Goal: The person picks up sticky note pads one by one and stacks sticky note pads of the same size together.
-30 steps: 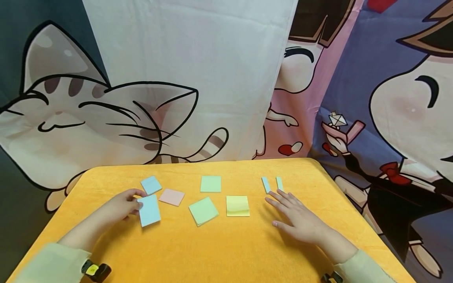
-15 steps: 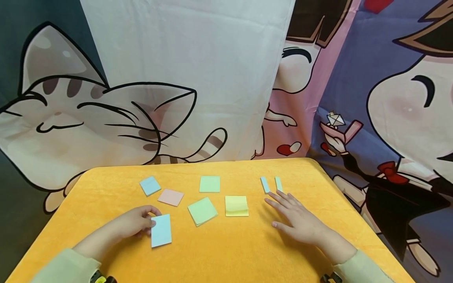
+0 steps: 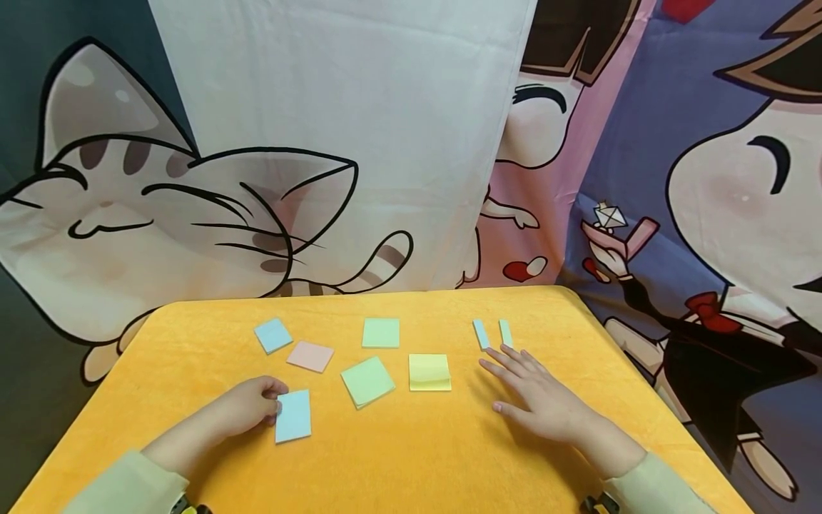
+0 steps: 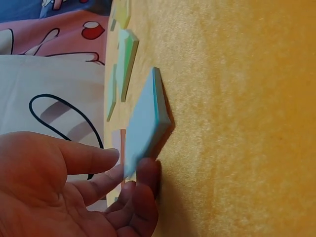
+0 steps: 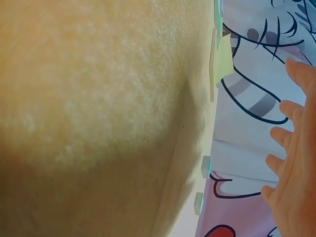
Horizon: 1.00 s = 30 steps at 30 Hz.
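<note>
Left hand [image 3: 247, 408]: at nearer blue pad [image 3: 294, 416]; cannot tell whether it pinches
Right hand [image 3: 538, 400]: fingers spread, near blue strip [image 3: 480, 333]

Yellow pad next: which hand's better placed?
Probably the right hand: it's spread, holding nothing, and nearer the yellow pad. The left hand is at the near blue pad, with the near green pad between.

The person's left hand [image 3: 247, 410] and right hand [image 3: 539, 400] are bare below loose, pale green cuffs. The left sleeve [image 3: 131, 489] shows over the near left of the yellow table [image 3: 449, 457], the right sleeve [image 3: 661, 492] over its near right. Toward the table's middle, each cuff adjoins a partly visible black wrist device [image 3: 600, 505] marked with yellow.
</note>
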{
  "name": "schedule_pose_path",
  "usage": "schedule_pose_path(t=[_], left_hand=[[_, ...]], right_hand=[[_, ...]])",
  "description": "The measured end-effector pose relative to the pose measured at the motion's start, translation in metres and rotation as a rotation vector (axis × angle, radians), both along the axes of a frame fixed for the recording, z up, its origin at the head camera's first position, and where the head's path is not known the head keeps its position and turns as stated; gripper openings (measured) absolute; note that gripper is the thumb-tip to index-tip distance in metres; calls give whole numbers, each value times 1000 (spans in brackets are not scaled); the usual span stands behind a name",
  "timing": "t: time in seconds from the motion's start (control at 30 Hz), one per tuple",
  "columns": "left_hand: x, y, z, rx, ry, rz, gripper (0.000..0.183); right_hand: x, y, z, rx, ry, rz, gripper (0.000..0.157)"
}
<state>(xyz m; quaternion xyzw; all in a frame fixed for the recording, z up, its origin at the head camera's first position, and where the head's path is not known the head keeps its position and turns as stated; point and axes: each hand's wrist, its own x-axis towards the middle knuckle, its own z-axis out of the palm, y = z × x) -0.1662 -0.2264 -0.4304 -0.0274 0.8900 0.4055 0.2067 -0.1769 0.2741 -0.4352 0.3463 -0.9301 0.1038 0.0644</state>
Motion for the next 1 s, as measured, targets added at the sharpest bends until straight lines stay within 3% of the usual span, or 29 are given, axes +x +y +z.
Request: schedule_pose_path(t=[0.83,0.93,1.0], left_hand=[[4,-4,-2,63,-14,28,36],[6,-7,-1,38,22,12,39],[7,-9,1,-59,86,-19,39]], right_hand=[[0,-2,1,2,-42,-20,71],[0,-4,1,1,-37,-21,72],[0,-7,2,-10,-31,-12,72]])
